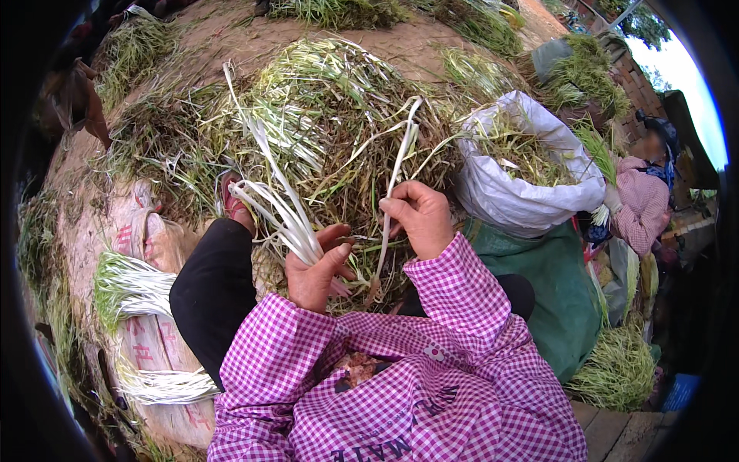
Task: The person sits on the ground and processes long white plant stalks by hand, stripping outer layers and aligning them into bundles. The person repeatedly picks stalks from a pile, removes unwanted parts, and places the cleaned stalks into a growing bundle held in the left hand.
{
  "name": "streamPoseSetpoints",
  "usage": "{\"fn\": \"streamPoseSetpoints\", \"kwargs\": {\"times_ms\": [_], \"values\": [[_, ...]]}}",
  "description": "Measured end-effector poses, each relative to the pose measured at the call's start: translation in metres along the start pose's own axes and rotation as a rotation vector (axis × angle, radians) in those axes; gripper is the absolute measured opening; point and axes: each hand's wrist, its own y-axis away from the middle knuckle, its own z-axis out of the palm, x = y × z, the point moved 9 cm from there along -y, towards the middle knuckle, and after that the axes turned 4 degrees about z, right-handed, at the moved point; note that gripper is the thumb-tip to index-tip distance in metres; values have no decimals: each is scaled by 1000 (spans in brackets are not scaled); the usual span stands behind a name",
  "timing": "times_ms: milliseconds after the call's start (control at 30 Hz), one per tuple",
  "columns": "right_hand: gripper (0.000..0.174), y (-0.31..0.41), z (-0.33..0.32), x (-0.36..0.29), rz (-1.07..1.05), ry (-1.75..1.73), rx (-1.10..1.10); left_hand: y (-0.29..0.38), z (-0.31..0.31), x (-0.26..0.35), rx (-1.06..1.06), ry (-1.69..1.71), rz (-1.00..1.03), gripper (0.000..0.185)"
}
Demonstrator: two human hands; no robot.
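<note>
My left hand (316, 270) holds a small bunch of pale stalks (283, 211), perhaps garlic chives, their long ends fanning up and away from me. To its right, my right hand (420, 216) pinches a single whitish stalk (398, 167) between thumb and fingers. That stalk stands nearly upright, its brownish lower end hanging close to my left hand. Beyond both hands rises a large heap of green, white and dry brown stalks (340, 110). My checked sleeves cover both wrists.
An opened white woven sack (508, 202) of trimmings stands at right, against a green sack (537, 289). Tidy bundles of white stalks (144, 289) lie on a printed sack (144, 341) at left. A person in a pink checked top (641, 196) works at far right, holding stalks.
</note>
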Motion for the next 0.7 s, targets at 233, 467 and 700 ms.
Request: {"fn": "streamPoseSetpoints", "kwargs": {"times_ms": [233,467,700], "values": [[58,12,77,8,27,-146,-456,3,-5,-9,14,363,-60,18],[18,89,54,66,313,-239,-520,-12,-80,12,348,574,51,18],[15,93,-9,90,187,784,-394,-8,-80,6,415,490,20,14]]}}
